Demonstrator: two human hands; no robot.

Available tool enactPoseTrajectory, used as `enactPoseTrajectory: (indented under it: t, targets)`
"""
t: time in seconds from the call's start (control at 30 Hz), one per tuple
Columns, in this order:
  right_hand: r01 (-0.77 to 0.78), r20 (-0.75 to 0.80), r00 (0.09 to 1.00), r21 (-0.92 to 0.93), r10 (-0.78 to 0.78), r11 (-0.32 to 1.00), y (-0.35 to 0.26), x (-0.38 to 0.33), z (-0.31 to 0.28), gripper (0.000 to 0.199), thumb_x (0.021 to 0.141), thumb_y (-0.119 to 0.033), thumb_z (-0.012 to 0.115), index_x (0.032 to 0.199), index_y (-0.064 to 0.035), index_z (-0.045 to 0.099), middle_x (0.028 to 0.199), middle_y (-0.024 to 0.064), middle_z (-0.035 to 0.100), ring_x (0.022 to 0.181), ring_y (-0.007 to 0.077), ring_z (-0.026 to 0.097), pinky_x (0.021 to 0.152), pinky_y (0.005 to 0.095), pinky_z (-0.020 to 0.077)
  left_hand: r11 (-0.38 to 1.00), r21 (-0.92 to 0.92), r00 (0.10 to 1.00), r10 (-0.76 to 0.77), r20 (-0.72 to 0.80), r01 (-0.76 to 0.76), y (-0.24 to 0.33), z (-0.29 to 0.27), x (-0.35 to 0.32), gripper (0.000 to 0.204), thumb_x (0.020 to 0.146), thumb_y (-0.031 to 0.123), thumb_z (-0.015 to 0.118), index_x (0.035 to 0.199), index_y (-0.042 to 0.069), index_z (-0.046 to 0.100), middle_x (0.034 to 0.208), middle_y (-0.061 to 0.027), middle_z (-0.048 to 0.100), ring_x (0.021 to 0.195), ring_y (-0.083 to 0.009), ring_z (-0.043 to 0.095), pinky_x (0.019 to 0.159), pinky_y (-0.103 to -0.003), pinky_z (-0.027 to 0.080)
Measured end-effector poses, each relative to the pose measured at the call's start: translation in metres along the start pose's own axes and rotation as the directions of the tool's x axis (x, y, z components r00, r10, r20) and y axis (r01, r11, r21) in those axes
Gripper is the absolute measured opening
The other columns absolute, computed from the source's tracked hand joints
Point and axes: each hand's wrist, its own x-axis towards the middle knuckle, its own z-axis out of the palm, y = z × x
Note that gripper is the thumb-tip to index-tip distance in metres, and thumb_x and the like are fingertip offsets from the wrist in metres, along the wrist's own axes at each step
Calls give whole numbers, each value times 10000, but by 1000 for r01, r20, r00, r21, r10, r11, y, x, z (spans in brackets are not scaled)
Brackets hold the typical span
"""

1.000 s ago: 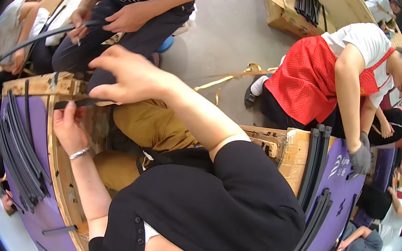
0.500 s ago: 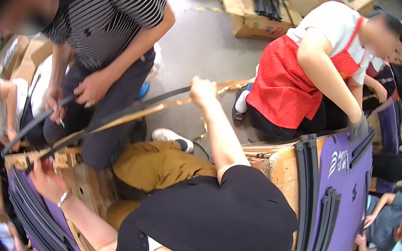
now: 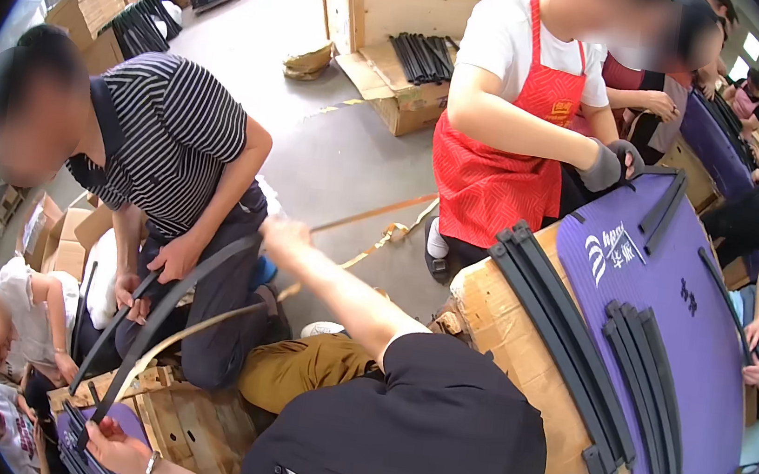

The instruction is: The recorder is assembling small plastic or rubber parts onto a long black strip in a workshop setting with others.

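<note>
My left hand [image 3: 118,447], with a bracelet at the wrist, is closed on the lower end of a long black strip [image 3: 167,311], beside a bundle of similar strips. My right hand [image 3: 287,243] is stretched out, slightly blurred, and closed round the strip's upper end. Between my hands the strip bends in an arc. A tan strap [image 3: 201,322] runs close behind it. Opposite me, a person in a striped shirt [image 3: 171,134] kneels and holds another black strip [image 3: 113,335] with both hands.
On the right, several black strips [image 3: 563,352] lie on cardboard and on a purple mat [image 3: 709,387]. A person in a red apron [image 3: 511,154] works at its far edge. An opened wooden crate [image 3: 181,416] stands beside my left arm. More strips rest on a carton [image 3: 403,109] farther back.
My right hand has moved left, nearer the striped-shirt person, and the strip now bows more. My view has tilted up. The red-aproned person is more upright, with both gloved hands at the mat.
</note>
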Motion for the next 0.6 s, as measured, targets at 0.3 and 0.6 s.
enactPoseTrajectory:
  t: [0.3, 0.6]
  targets:
    - [198, -32, 980, 148, -195, 969, -88, -33, -44, 185, 744, -127, 494, 890, -19, 531, 810, 193, 624, 757, 315, 631, 665, 420, 495, 983, -91, 980, 149, -134, -161, 22, -50, 19, 125, 846, 132, 567, 795, 19, 570, 623, -56, 585, 542, -109, 532, 521, -189, 431]
    - [631, 14, 651, 546, -759, 551, -248, -123, -51, 148, 730, -130, 526, 833, -24, 536, 705, 177, 605, 699, 335, 618, 614, 413, 470, 918, -137, 915, 341, -214, -373, 67, -141, 37, 123, 848, 118, 544, 803, 8, 580, 656, -78, 589, 579, -134, 545, 547, -208, 439]
